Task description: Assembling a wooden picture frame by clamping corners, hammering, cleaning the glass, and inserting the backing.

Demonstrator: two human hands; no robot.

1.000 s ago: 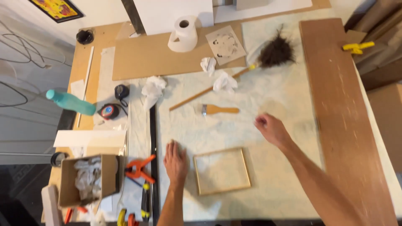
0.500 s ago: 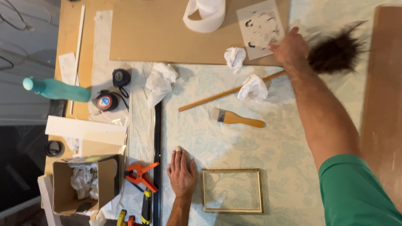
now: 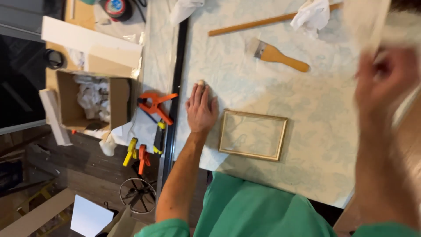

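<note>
Work surface (image 3: 307, 131): pale patterned sheet over a table, near edge running diagonally just beyond the green shirt (image 3: 258, 210); left boundary marked by a long black straightedge (image 3: 175, 87). Open sheet between frame and brush; bare stretch also right of the frame.

Left hand (image 3: 201, 107): laid flat, palm down, fingers together and pointing away from the body, closed on nothing; forearm trailing back toward the shirt. Resting just left of the frame, near but not clearly touching it.

Right hand (image 3: 386, 79): raised close to the camera, heavily blurred; apparently pinching a pale sheet (image 3: 372, 22) at its lower edge, grip not certain.

Small gold picture frame (image 3: 253, 134): flat on the sheet, empty, long axis roughly left to right, slightly tilted.

Paintbrush (image 3: 278, 55): wooden handle pointing right and slightly down, bristles left. Long wooden stick (image 3: 254, 24) above it, crumpled white paper (image 3: 312, 13) over its right end.

Left of straightedge: orange clamp (image 3: 154, 105), smaller yellow and orange clamps (image 3: 136, 153), open cardboard box (image 3: 94, 103) holding crumpled paper.
</note>
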